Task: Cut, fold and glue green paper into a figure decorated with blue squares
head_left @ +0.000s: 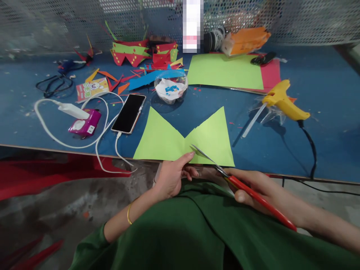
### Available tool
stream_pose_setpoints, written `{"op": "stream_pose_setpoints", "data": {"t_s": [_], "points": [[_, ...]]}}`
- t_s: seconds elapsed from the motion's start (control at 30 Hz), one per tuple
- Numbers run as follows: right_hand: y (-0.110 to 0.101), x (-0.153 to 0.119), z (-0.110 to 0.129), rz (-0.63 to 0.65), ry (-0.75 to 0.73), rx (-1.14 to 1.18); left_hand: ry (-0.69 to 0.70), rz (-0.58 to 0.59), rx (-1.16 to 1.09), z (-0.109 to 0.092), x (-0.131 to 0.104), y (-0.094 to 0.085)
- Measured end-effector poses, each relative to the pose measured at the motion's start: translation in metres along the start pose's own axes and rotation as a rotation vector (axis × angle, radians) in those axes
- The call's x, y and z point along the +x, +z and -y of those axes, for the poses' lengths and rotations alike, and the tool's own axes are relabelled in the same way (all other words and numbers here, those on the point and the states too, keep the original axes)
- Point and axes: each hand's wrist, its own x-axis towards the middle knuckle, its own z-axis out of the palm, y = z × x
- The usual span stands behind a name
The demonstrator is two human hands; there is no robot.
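A light green sheet of paper (161, 140) with a deep V notch in its far side lies at the table's front edge. My left hand (171, 178) pinches its near edge in the middle, thumb on top and fingers below. Red-handled scissors (254, 195) are in my right hand (267, 187), which is closed around the handles. Their blades point up and left over the paper, with the tip just right of my left thumb. Whether the blades touch the paper, I cannot tell.
A phone (129, 113) on a white cable and a purple power adapter (86, 123) lie left. Behind the paper stands a clear bowl (171, 88). Right is a yellow glue gun (285, 101). Green sheets (225, 71), paper scraps and red-green cutouts (131, 52) lie farther back.
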Motion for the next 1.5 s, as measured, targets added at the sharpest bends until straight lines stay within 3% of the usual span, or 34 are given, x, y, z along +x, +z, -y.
{"op": "stream_pose_setpoints", "data": {"t_s": [0.37,0.67,1.23,1.5], "points": [[0.007,0.002,-0.005,0.015,0.08,0.13,0.051,0.04,-0.025,-0.001,0.0,-0.002],[0.004,-0.002,0.002,-0.054,-0.004,-0.07,0.027,-0.07,-0.071,-0.002,0.0,0.002],[0.018,0.009,-0.012,-0.147,-0.076,-0.149,0.031,-0.01,-0.04,0.002,0.002,-0.001],[0.018,0.014,0.001,-0.112,-0.052,-0.026,0.024,-0.019,-0.042,0.001,0.001,0.0]]}}
